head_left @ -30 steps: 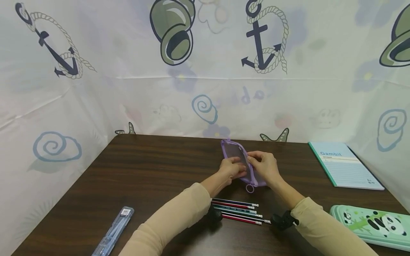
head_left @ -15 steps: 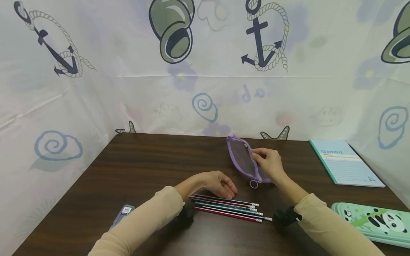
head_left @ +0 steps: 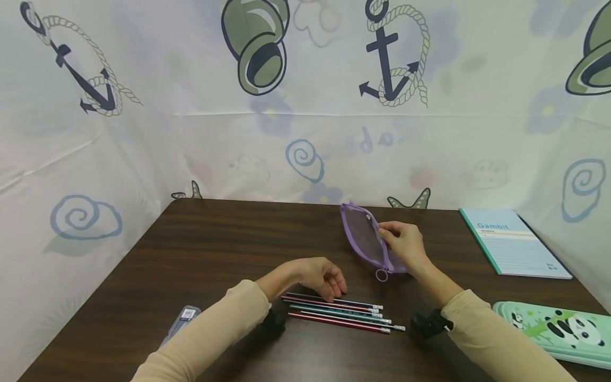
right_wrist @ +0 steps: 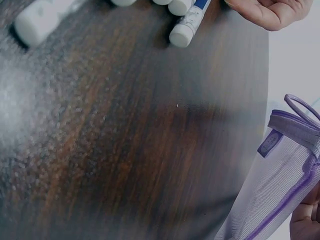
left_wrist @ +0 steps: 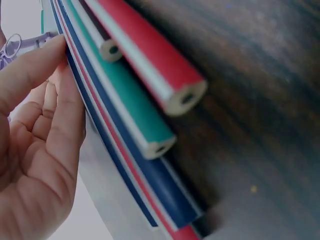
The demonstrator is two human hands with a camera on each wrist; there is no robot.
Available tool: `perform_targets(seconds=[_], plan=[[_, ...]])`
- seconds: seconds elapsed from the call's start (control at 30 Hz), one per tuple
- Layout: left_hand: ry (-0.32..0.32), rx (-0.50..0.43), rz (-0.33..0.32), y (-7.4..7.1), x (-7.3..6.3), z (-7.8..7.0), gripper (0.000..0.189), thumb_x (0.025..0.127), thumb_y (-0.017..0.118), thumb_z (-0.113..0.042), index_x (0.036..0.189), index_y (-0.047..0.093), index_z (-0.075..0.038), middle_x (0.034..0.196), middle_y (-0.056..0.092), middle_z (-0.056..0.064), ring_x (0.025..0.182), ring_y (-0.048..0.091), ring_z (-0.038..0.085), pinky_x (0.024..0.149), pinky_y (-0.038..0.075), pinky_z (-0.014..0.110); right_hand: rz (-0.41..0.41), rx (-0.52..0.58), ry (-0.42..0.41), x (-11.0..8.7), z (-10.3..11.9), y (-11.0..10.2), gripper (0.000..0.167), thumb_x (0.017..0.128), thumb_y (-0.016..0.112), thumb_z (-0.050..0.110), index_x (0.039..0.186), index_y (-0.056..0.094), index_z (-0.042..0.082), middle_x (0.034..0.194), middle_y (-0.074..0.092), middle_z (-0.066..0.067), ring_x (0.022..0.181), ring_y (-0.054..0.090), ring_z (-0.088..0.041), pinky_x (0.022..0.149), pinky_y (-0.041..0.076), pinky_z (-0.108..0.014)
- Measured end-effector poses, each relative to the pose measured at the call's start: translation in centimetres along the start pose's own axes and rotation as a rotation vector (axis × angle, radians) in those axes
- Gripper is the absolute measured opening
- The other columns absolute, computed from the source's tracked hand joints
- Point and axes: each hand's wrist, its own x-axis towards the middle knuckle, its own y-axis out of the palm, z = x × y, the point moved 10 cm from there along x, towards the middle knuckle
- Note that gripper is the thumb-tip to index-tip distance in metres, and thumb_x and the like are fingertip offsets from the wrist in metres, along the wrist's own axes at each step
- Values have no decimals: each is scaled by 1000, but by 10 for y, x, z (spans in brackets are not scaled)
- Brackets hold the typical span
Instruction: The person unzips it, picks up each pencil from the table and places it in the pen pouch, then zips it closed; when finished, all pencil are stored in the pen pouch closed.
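Observation:
A purple mesh pencil pouch (head_left: 365,239) stands with its zipped mouth spread wide, a ring hanging from its zip pull. My right hand (head_left: 404,245) pinches its right edge between thumb and fingers; the right wrist view shows the mesh side (right_wrist: 280,175). Several pencils (head_left: 341,314), striped red, navy and green with white erasers, lie side by side in front of the pouch. My left hand (head_left: 319,276) is at the far side of these pencils, fingers loosely bent. In the left wrist view its thumb (left_wrist: 37,67) and fingers lie against the outermost navy pencil (left_wrist: 107,135).
On the right lie a blue Gambit notebook (head_left: 517,244) and a green panda pencil case (head_left: 556,331). A clear plastic case (head_left: 181,321) at the left is partly covered by my left sleeve. Patterned cloth (head_left: 305,106) hangs behind the dark wooden table (head_left: 229,233).
My left hand has left the pouch and come down leftward to the pencils. The right hand keeps its pinch on the pouch, which has shifted slightly right with its mouth wider.

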Motion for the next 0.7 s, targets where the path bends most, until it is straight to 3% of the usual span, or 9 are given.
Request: perform_targets(seconds=[0.17,0.33,0.53,0.7], plan=[[34,132,-92,-8,-1,0,14,76,74,3,87,70,-6,76,67,1,68,59,6,62,52,18,-4,6,4,0,0,-3,20,91,61,6,106,67,-6,89,69,-20,61,57,-2,57,53,-18],[135,311,-157,-12,-3,-10,9,77,76,-3,80,71,-11,70,66,-5,63,56,2,57,49,15,-9,9,19,0,-2,-6,21,91,60,6,107,67,-6,88,69,-18,61,56,-2,57,52,-18],[182,524,-162,-8,-3,-20,11,76,72,-2,77,69,-13,66,60,-10,60,50,-1,54,46,11,-3,35,27,1,-3,-6,21,92,59,5,107,66,-8,85,68,-16,60,55,-1,56,51,-16],[166,567,-141,-8,-3,-21,13,75,71,-1,76,67,-13,65,57,-10,59,48,0,52,43,12,-5,41,28,1,-3,-7,21,91,60,5,107,66,-8,82,68,-13,60,55,-1,56,51,-16]])
